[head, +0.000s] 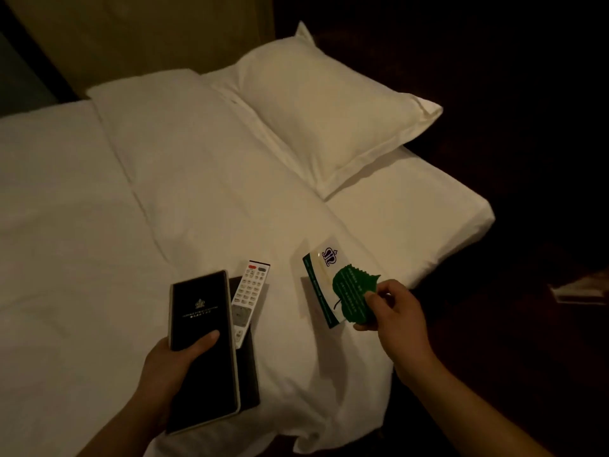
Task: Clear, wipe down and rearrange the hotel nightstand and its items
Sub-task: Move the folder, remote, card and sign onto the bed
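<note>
Left hand [171,364] grips a black booklet [204,341] by its near end, thumb flat on the cover and fingers under. The booklet hangs just left of the remote [248,298] and overlaps the remote's near corner.

The remote lies face up on the bed [99,225], resting on a dark flat pad [248,374].

Right of the remote, right hand [398,311] pinches a green leaf card [349,298] at its lower edge. A white crest card [326,268] sits behind the leaf. I can't tell if they are one piece or two.

A pillow [329,110] lies well beyond the remote.

My handling read:
- **Booklet:** stiff cover and light, with a smooth face that could slide. I'd take it across the width near the spine, as it's held now.
- **Cards:** thin, very light and likely glossy, so they'd flex and slip. I'd use an edge pinch only and avoid creasing them.
- **Remote:** rigid plastic and light. I'd grab it across the long sides at mid-body, off the buttons.
- **Dark pad:** it lies flat on soft sheet, so I'd lift one edge first.
</note>
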Demonstrator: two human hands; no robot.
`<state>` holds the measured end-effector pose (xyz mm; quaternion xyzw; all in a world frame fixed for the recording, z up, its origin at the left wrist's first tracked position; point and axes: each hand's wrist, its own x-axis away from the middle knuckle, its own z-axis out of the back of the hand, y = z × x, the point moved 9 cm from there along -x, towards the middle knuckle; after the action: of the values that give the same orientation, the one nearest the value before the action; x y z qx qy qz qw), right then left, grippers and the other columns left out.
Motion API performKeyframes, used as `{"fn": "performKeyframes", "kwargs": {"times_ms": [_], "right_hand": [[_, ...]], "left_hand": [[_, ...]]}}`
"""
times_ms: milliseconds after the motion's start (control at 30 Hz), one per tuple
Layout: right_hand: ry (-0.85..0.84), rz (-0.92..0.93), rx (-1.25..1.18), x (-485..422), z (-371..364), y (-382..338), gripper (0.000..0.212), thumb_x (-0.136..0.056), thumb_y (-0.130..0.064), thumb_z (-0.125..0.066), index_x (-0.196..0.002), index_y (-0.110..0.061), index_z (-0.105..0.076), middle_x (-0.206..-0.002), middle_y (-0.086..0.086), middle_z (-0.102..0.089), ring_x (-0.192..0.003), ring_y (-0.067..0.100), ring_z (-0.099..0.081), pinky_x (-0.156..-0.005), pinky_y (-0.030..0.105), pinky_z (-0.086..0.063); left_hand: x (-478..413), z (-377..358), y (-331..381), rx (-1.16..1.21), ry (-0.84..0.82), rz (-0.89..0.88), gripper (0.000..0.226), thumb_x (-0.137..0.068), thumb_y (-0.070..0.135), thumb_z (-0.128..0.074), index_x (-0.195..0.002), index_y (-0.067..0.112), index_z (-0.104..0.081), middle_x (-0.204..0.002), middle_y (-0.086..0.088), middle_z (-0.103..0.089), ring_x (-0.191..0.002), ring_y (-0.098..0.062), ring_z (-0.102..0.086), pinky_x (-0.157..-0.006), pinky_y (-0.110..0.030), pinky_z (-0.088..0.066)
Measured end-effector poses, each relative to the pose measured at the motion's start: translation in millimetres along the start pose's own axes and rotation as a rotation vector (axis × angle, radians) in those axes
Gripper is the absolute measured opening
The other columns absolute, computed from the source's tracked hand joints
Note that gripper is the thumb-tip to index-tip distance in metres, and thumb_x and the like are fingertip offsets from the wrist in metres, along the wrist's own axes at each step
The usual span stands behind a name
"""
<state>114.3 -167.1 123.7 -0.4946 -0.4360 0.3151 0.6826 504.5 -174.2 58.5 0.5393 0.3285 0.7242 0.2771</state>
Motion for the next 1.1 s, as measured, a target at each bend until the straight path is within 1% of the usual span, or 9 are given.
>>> {"fn": "performKeyframes", "kwargs": {"times_ms": [100,267,367,467,533,633,833,933,1100], "right_hand": [[-0.074,0.015,0.036,-5,-62,-12,0.015,-0.096,-0.009,-0.056,-0.081,-0.005,-0.055,-0.085,0.01,-0.07,-0.075,0.02,-0.073,-0.054,0.035,-0.06],[-0.179,0.049,0.095,-7,-162,-38,0.015,-0.096,-0.01,-0.055,-0.082,-0.007,-0.056,-0.084,0.008,-0.069,-0.073,0.019,-0.072,-0.055,0.033,-0.06],[-0.222,0.068,0.132,-5,-214,-51,0.014,-0.096,-0.011,-0.054,-0.083,-0.008,-0.057,-0.084,0.009,-0.069,-0.07,0.018,-0.072,-0.055,0.033,-0.06],[-0.267,0.097,0.191,-5,-261,-63,0.013,-0.097,-0.012,-0.053,-0.086,-0.007,-0.057,-0.084,0.009,-0.068,-0.068,0.017,-0.071,-0.056,0.037,-0.061],[-0.298,0.126,0.211,-6,-289,-70,0.012,-0.097,-0.013,-0.053,-0.087,-0.009,-0.057,-0.085,0.008,-0.068,-0.07,0.016,-0.071,-0.056,0.038,-0.061],[-0.333,0.136,0.205,-5,-327,-75,0.012,-0.097,-0.013,-0.052,-0.088,-0.01,-0.059,-0.086,0.005,-0.069,-0.072,0.017,-0.072,-0.057,0.039,-0.061],[-0.421,0.131,0.24,-9,-391,-70,0.013,-0.098,-0.015,-0.051,-0.088,-0.014,-0.06,-0.086,0.003,-0.069,-0.071,0.016,-0.072,-0.059,0.038,-0.062],[-0.471,0.137,0.241,-15,-419,-72,0.013,-0.098,-0.015,-0.051,-0.087,-0.013,-0.059,-0.087,0.006,-0.069,-0.072,0.017,-0.072,-0.06,0.041,-0.062],[-0.569,0.151,0.249,-33,-462,-75,0.012,-0.098,-0.016,-0.052,-0.087,-0.013,-0.058,-0.089,0.009,-0.068,-0.074,0.018,-0.072,-0.06,0.04,-0.062]], "left_hand": [[-21,56,3,0.022,0.09,-0.002,0.06,-0.06,0.037,-0.09,-0.108,0.011,-0.065,-0.096,-0.013,-0.075,-0.081,-0.034,-0.074,-0.069,-0.038,-0.059],[-56,134,11,0.09,0.166,0.002,0.054,-0.056,0.038,-0.091,-0.1,0.017,-0.067,-0.095,-0.011,-0.075,-0.081,-0.034,-0.074,-0.072,-0.041,-0.06],[-74,169,17,0.134,0.186,-0.005,0.061,-0.048,0.042,-0.09,-0.099,0.018,-0.067,-0.09,-0.008,-0.076,-0.077,-0.03,-0.075,-0.064,-0.035,-0.059],[-93,199,18,0.182,0.193,-0.001,0.058,-0.053,0.043,-0.088,-0.101,0.017,-0.067,-0.09,-0.008,-0.076,-0.073,-0.028,-0.076,-0.057,-0.031,-0.058],[-104,216,16,0.22,0.2,0.003,0.051,-0.063,0.039,-0.087,-0.105,0.017,-0.068,-0.093,-0.01,-0.077,-0.077,-0.03,-0.076,-0.06,-0.033,-0.059],[-116,240,12,0.244,0.232,-0.006,0.041,-0.067,0.037,-0.086,-0.099,0.02,-0.068,-0.091,-0.008,-0.077,-0.074,-0.026,-0.076,-0.059,-0.031,-0.058],[-132,273,0,0.335,0.294,0.046,0.048,-0.068,0.035,-0.087,-0.109,0.016,-0.07,-0.093,-0.009,-0.078,-0.078,-0.031,-0.076,-0.067,-0.037,-0.06],[-139,286,2,0.365,0.34,0.063,0.047,-0.068,0.034,-0.087,-0.108,0.015,-0.069,-0.09,-0.008,-0.078,-0.076,-0.03,-0.076,-0.062,-0.033,-0.059],[-150,303,10,0.373,0.409,0.071,0.04,-0.067,0.033,-0.088,-0.099,0.02,-0.068,-0.09,-0.008,-0.077,-0.076,-0.029,-0.076,-0.062,-0.034,-0.059]]}}
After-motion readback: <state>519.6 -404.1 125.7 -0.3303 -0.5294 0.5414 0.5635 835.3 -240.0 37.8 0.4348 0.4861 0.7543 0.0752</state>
